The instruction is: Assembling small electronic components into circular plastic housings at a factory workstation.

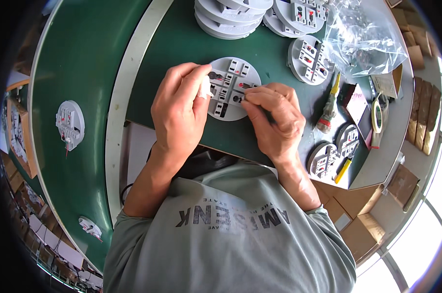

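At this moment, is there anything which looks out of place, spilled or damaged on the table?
Nothing looks clearly spilled or damaged. Slightly untidy: the yellow-handled tool lies near the edge of the table, against a round grey disc, so it might get knocked off.

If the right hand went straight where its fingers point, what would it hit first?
The right hand would likely meet the round grey plate just beneath its fingertips; whether they touch is unclear.
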A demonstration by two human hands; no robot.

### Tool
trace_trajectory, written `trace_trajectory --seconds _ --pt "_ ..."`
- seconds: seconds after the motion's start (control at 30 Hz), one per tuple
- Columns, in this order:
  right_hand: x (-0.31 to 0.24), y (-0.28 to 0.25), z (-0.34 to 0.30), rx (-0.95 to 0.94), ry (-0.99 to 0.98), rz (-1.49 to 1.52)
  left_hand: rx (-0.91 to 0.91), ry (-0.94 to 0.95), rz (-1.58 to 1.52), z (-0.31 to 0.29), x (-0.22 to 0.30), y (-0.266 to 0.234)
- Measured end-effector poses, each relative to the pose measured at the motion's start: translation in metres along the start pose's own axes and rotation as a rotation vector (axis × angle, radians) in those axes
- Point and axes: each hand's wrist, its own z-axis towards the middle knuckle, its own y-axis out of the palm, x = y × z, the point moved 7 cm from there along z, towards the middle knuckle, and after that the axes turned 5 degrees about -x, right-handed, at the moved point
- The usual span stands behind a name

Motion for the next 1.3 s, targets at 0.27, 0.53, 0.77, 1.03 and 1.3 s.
trace_trajectory --seconds 0.27,0.53,0.77,1.03,1.3 --pt "-0.009 0.01 0.002 -0.03 -0.093 -0.15 -0.018 -0.008 -0.033 0.005 0.004 -0.003" --pt "-0.018 -0.059 0.047 -0.126 0.12 -0.068 -0.105 -0.009 -0.008 -0.014 0.007 -0.009" --pt "0.096 -0.165 0.204 0.332 0.239 -0.323 -0.29 0.115 0.047 0.0 0.016 0.003" --pt "0.119 -0.168 0.234 0.234 0.221 -0.379 -0.475 0.154 0.079 -0.003 0.013 0.01" --pt "0.017 -0.099 0.05 0.128 0.343 -0.094 -0.463 0.096 0.047 0.0 0.009 0.012"
